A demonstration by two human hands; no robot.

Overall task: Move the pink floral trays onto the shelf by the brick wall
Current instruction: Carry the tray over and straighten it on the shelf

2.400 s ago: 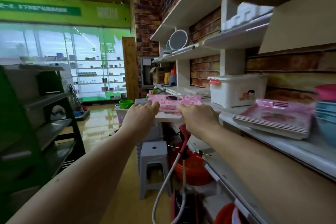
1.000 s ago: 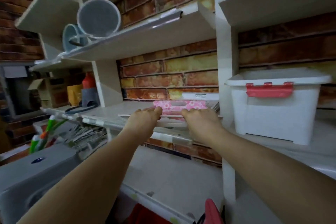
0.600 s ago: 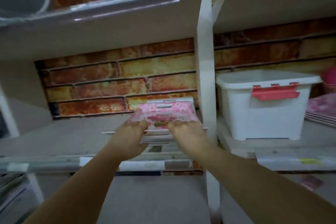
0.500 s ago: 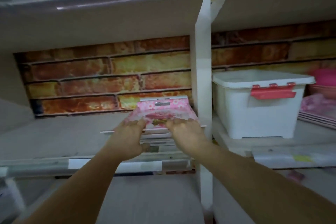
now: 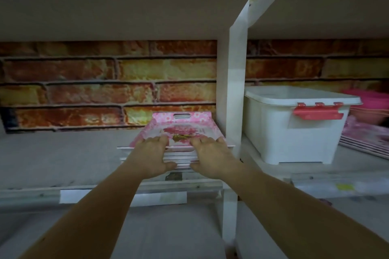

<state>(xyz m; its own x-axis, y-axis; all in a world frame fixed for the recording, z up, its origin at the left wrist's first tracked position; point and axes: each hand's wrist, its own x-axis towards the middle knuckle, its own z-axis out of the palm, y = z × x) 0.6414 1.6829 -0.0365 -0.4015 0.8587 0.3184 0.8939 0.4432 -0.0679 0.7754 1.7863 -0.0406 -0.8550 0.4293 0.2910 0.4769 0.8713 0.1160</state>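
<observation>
A stack of pink floral trays (image 5: 183, 126) lies flat on the grey shelf (image 5: 63, 153) in front of the brick wall (image 5: 105, 90), its far handle end close to the bricks. My left hand (image 5: 150, 155) grips the stack's near edge on the left, fingers over the top tray's rim and thumb against the lower trays. My right hand (image 5: 212, 155) holds the near edge on the right in the same way. The stack's right side sits close to the white upright post (image 5: 233, 90).
Right of the post stands a white lidded box (image 5: 294, 132) with a red latch. Beyond it lie more pink floral trays (image 5: 366, 136) and pink bowls (image 5: 370, 105). Another shelf board hangs low overhead. The shelf left of the stack is bare.
The stack, carried in both hands along the aisle, has come down onto the shelf and slid back toward the bricks. My hands stay on its near edge.
</observation>
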